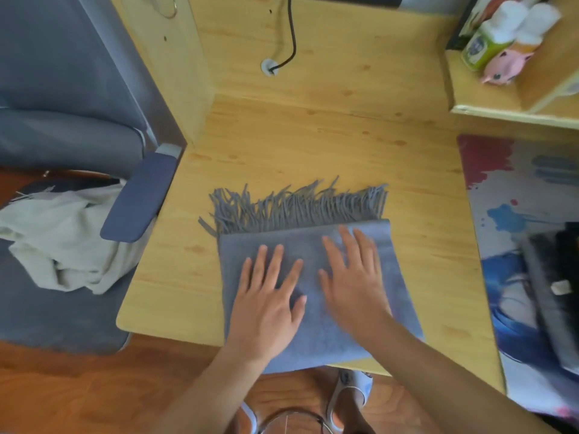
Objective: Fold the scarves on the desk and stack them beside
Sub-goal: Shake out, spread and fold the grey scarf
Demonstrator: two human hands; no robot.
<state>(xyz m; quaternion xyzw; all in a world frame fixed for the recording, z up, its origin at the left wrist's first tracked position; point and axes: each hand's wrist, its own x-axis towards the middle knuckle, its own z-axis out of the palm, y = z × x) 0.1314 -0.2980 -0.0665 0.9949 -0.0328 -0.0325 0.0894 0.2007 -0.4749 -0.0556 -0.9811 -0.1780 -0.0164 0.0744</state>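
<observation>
Lying flat under both hands' straight fingers (347, 245), folded grey scarf (313, 333), fringe (297, 208) beyond fingertips

The fringed scarf (313, 277) is plain grey-blue. The desk (313, 136) is pale yellow wood. The desk mat (513, 195) shows red and blue splashes on white.

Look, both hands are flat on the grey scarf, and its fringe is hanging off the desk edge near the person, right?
Not quite. Both the left hand and the right hand do lie flat on the grey scarf, but its fringe lies on the desk at the far end, away from the person. The head view shows the plain end hanging over the near edge.
</observation>
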